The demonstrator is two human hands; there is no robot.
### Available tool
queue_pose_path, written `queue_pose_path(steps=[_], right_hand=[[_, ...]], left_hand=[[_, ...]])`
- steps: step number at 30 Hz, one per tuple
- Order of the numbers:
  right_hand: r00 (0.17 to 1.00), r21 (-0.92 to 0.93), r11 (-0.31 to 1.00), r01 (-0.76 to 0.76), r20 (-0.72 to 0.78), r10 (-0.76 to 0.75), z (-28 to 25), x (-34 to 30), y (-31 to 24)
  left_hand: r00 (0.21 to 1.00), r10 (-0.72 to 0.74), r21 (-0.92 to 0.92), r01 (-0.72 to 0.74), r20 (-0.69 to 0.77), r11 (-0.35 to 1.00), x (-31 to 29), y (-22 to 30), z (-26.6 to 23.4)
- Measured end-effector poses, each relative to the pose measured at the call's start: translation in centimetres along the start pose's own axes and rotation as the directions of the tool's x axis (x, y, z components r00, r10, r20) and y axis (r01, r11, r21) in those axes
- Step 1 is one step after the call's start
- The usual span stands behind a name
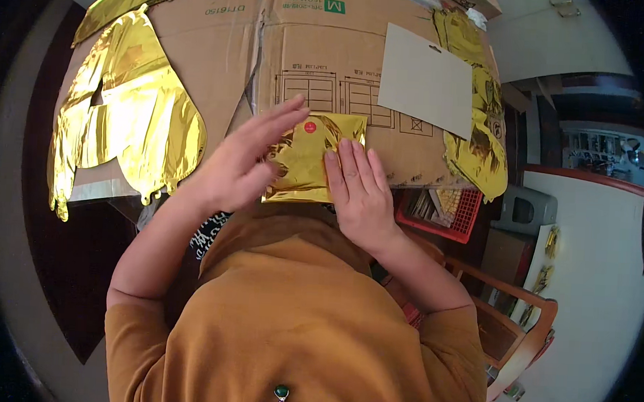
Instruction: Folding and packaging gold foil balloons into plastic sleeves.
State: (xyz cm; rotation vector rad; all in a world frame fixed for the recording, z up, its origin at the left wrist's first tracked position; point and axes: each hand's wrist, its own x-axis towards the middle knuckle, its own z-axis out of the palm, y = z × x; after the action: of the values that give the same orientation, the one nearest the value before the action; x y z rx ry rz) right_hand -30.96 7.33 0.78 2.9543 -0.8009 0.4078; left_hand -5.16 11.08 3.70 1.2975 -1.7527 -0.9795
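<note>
A folded square of shiny gold foil point(304, 157) with a small round red sticker lies at the near edge of a cardboard-covered table. My right hand point(362, 192) rests flat on its right side, fingers extended. Over the left edge of the foil is my left hand point(241, 161), fingers stretched out and thumb apart; whether it touches the foil I cannot tell. To the left, flat uninflated gold foil balloons point(150, 114) spread over the cardboard and hang past its near edge. A pale grey card point(426, 80) with a hang slot lies tilted at the right.
More gold foil balloons point(483, 136) drape along the table's right side. Under the right edge sits a red plastic basket point(472, 207) with flat items in it. A wooden chair point(539, 318) and a grey plastic stool point(526, 210) stand at my right. Printed cardboard point(307, 46) covers the tabletop.
</note>
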Motion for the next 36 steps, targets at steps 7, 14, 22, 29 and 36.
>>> queue_pose_path(steps=[7, 14, 22, 29, 36], right_hand=[[0.997, 0.136, 0.99, 0.041, -0.066, -0.032, -1.1, -0.8, 1.9], [0.785, 0.85, 0.165, -0.501, 0.366, 0.501, -5.8, -1.4, 6.5], [0.646, 0.697, -0.671, 0.251, 0.396, 0.653, -1.8, 0.2, 11.9], [0.55, 0.583, -0.732, 0.352, 0.504, 0.666, -1.6, 0.6, 10.3], [0.476, 0.492, -0.761, 0.422, 0.594, 0.648, 0.4, 3.5, 5.3]], left_hand=[[0.988, -0.108, -0.559, 0.029, -0.109, 0.829, -0.9, -2.4, -1.3], [0.965, -0.253, -0.478, 0.188, -0.075, 0.858, 3.6, -0.4, -1.8], [0.967, 0.254, 0.465, -0.23, 0.011, 0.855, 17.5, -1.8, 2.5], [0.953, 0.285, 0.677, -0.276, 0.102, 0.682, 17.8, -2.5, 5.3], [0.97, 0.241, 0.706, -0.153, -0.026, 0.691, 8.1, 0.6, 4.0]])
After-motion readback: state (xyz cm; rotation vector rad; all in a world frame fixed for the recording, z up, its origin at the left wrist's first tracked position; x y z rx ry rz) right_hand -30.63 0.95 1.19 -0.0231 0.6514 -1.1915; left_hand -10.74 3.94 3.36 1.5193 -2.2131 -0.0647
